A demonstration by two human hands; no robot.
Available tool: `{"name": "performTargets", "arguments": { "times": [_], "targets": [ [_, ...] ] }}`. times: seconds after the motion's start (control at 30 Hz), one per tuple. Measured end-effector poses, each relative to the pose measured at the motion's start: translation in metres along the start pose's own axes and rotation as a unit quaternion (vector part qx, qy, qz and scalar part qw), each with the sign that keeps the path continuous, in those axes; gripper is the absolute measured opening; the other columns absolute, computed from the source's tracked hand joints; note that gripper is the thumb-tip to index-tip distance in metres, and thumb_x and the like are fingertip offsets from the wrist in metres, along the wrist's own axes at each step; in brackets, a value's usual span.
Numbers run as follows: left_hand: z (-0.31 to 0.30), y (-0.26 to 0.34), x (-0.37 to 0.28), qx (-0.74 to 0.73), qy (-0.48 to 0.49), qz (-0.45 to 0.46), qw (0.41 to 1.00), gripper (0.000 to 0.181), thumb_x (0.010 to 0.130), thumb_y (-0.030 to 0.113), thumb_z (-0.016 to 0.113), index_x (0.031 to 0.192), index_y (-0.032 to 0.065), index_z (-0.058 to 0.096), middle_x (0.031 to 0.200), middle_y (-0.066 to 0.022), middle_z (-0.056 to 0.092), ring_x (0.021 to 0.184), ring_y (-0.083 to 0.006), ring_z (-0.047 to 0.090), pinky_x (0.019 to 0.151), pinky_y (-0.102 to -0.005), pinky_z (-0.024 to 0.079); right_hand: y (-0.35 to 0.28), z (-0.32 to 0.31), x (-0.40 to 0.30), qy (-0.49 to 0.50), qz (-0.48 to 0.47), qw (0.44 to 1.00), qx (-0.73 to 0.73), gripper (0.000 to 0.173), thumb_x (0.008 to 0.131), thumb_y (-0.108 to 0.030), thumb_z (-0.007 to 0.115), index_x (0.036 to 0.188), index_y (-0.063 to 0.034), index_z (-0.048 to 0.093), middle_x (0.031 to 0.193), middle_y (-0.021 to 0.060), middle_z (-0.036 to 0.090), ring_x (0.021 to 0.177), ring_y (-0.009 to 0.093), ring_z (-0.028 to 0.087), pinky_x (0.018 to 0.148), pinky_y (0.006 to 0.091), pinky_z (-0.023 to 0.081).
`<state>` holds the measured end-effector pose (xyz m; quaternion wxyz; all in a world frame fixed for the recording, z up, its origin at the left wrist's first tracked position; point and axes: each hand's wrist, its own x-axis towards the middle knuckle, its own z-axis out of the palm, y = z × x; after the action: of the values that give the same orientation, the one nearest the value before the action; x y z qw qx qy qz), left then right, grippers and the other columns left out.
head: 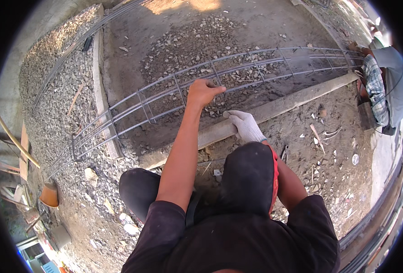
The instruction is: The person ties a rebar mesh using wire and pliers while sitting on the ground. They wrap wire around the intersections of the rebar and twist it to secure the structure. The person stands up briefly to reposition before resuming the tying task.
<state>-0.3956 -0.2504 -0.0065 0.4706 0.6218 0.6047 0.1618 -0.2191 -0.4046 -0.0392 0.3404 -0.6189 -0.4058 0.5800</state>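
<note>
A long rebar cage [252, 63] of steel bars and bent stirrups stretches across in front of me, curved by the lens. My left hand [203, 92], bare, is on its near side, the fingers curled over the bars beside a stirrup [217, 73] and the thumb pointing right. Wearing a pale knit glove, my right hand [245, 125] is at the concrete edging [290, 100], in front of my knee. Its thumb and forefinger come close together; whether something small is between them cannot be told.
At the far right a person [391, 82] crouches by the cage's end. Pliers [284, 153] lie on the soil by my right knee. Gravel [61, 78] covers the left, with loose rebar [72, 47] across it. An orange pot [49, 195] lies at lower left.
</note>
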Motion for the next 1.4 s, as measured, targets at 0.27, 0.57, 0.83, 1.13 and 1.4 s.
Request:
{"name": "performTargets", "arguments": {
  "times": [0.27,0.57,0.83,1.13,1.4],
  "targets": [
    [0.010,-0.002,-0.007,0.077,0.096,0.044,0.991,0.078,0.072,0.055,0.095,0.119,-0.0047,0.080,0.110,-0.0220,0.081,0.096,-0.0321,0.079,0.089,-0.0425,0.060,0.011,-0.004,0.017,0.075,-0.046,0.996,0.007,0.033,0.106,-0.018,0.056,0.127,-0.0001,0.076,0.071,0.0054,0.066,0.063,0.014,0.063,0.062,0.0340,0.051],
    [0.017,0.016,-0.024,0.135,0.079,0.018,0.988,0.059,0.076,0.056,0.092,0.101,0.0024,0.087,0.094,-0.0203,0.082,0.092,-0.0334,0.080,0.086,-0.0444,0.061,0.003,-0.003,0.013,0.090,-0.106,0.990,0.033,0.033,0.107,-0.016,0.057,0.131,-0.0006,0.074,0.076,0.0073,0.068,0.064,0.014,0.064,0.064,0.0331,0.051],
    [0.021,0.008,-0.019,0.090,0.074,0.019,0.993,0.046,0.083,0.044,0.090,0.103,0.0026,0.087,0.083,-0.0141,0.081,0.075,-0.0221,0.077,0.075,-0.0383,0.059,0.002,0.005,0.002,0.123,-0.154,0.980,0.004,0.033,0.109,-0.016,0.056,0.134,-0.0022,0.072,0.077,0.0064,0.067,0.063,0.013,0.061,0.062,0.0321,0.050],
    [0.021,0.004,-0.013,0.027,0.076,0.011,0.997,0.033,0.085,0.029,0.090,0.101,0.0009,0.086,0.077,-0.0115,0.080,0.068,-0.0161,0.074,0.071,-0.0341,0.058,-0.013,0.000,0.000,0.108,-0.165,0.978,-0.061,0.032,0.107,-0.018,0.059,0.133,-0.0028,0.070,0.087,0.0155,0.073,0.072,0.025,0.072,0.071,0.0390,0.056],
    [0.025,0.012,-0.029,0.112,0.115,0.028,0.987,0.029,0.086,0.036,0.087,0.106,0.0146,0.088,0.095,-0.0134,0.083,0.090,-0.0302,0.080,0.085,-0.0430,0.061,-0.042,-0.029,0.010,0.209,-0.363,0.827,-0.375,0.017,0.101,-0.024,0.066,0.110,-0.0128,0.075,0.104,0.0110,0.078,0.092,0.036,0.074,0.078,0.0486,0.059]
  ]
}}
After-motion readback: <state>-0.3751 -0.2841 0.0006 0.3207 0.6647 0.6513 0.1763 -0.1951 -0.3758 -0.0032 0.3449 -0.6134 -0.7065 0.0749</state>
